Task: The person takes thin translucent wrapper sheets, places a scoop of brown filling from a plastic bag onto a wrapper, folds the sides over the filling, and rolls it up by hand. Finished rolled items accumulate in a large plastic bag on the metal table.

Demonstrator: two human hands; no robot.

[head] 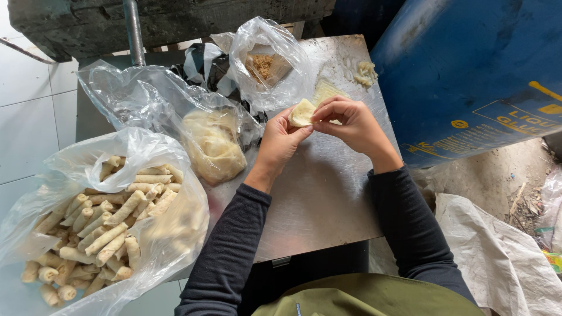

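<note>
A pale wrapper (302, 112) is sitting folded between both hands, lifted just above the metal table (319, 199). The left hand (280, 142) is cupping it from below, thumb and fingers pinching its lower edge. The right hand (349, 124) is curling over it from the other side, fingertips pressing on the wrapper's right edge, so both hands are grasping the same piece and touching each other at the tips.

Just beyond the right hand, a flat wrapper sheet (325, 90) is lying on the table, partly hidden by the fingers. Farther out past it, a small clump of filling (366, 73) is resting near the table's far edge. Beyond the left hand, an open clear bag (266, 58) is holding brownish crumbly filling. To the left of the left hand, another clear bag is holding a stack of pale wrappers (213, 146), close to the wrist.

Well off to the left, nearer the person, a big plastic bag is gaping open, full of finished rolls (108, 225) piled in a heap. To the right of the right hand, a blue drum (474, 70) is standing beside the table. Below it, a white sack (497, 251) is lying on the ground. Dark sleeves are covering both forearms.
</note>
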